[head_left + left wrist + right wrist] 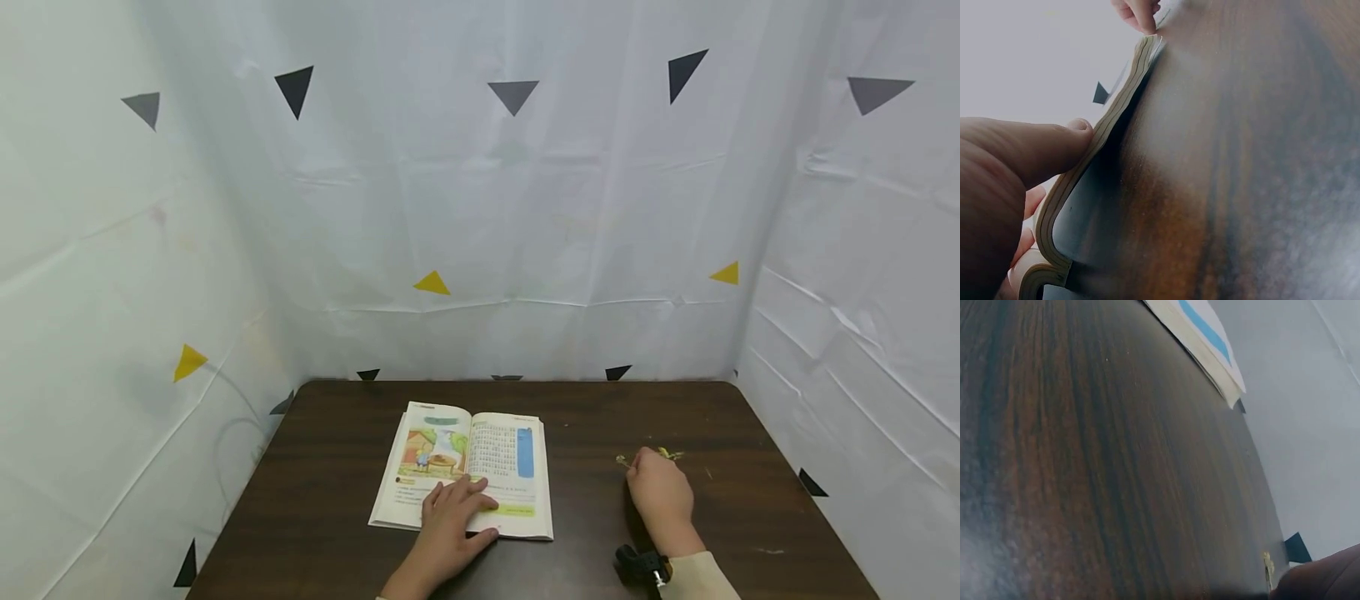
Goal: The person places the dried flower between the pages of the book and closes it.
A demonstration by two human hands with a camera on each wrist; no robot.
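Observation:
An open book (510, 500) lies on the dark table, an illustrated page on its left and a page with a blue panel on its right. Across its lower middle rests my left hand (450, 521), fingers spread over the pages. In the left wrist view, the thumb (1054, 147) lies at the book's lower edge (1124, 94). To the right of the book, my right hand (662, 496) is curled low over the table and holds a small yellowish dried sprig (670, 454), whose ends stick out on both sides. The sprig's middle is hidden by the hand.
The dark wood table (330, 467) is bordered by white curtains (510, 208) with black, grey and yellow triangles at the back and sides. Tiny light specks lie on the table near the right hand. A black wrist strap (643, 565) sits by the right cuff.

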